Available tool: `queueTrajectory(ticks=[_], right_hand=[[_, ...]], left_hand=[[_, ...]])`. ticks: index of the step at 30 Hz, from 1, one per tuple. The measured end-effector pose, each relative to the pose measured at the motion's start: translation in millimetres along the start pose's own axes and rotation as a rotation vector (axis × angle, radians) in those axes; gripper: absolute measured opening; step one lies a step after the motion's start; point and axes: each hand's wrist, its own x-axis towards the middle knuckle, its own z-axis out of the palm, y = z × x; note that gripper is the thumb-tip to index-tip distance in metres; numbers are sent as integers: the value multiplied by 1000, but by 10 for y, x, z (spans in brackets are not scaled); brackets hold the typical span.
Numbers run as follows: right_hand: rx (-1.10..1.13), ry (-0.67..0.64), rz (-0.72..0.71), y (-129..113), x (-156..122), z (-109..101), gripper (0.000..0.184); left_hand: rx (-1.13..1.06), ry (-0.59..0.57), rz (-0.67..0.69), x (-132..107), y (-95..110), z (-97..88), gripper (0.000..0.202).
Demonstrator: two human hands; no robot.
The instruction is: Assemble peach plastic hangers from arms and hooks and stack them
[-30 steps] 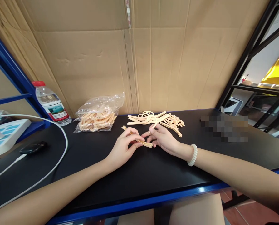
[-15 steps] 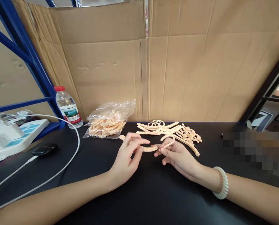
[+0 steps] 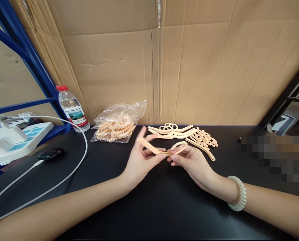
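Above the black tabletop (image 3: 144, 207), my left hand (image 3: 141, 161) pinches a beige plastic arm piece (image 3: 151, 147) between thumb and fingers. My right hand (image 3: 193, 162) pinches a beige hook piece (image 3: 179, 146) whose lower end meets the arm piece at the middle, between the two hands. A white coiled band (image 3: 237, 197) circles my right wrist. Just behind the hands lies a loose pile of the same beige parts (image 3: 183, 134).
A clear plastic bag of beige parts (image 3: 116, 125) lies at the back left, next to a water bottle (image 3: 71, 112). A white cable (image 3: 64, 174), a black phone (image 3: 50, 154) and a white power strip (image 3: 16, 142) sit far left. A cardboard wall (image 3: 164, 67) stands behind.
Both hands lifted the two pieces off the table and brought their ends together; the arm piece now tilts up to the left. The camera view shifted slightly.
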Motion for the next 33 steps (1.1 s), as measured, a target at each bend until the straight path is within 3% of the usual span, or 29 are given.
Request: queueTrajectory(ticks=[3,5,10,18,24,33], right_hand=[[-67,-41,-72,-9,-5,1,12],[-81,-28,-91,-18,-9,-24,11],[-35,76,3,-50,-27,-139,17],[-46,12,105,-67,-62,-164,20],[14,-132,112,-87,-82,-134,16],[72,-338,232,-107,-112,-117,15]], left_hand=[[-33,-85,-180,3,-65,8,32],[-65,-97,-195,6,-66,-2,21],[-163,-117,-240,-39,-15,-33,18],[-109,-122,-253,-126,37,-8,15],[-69,-123,-286,-130,50,-2,17],[-33,-114,-267,-149,80,9,11]])
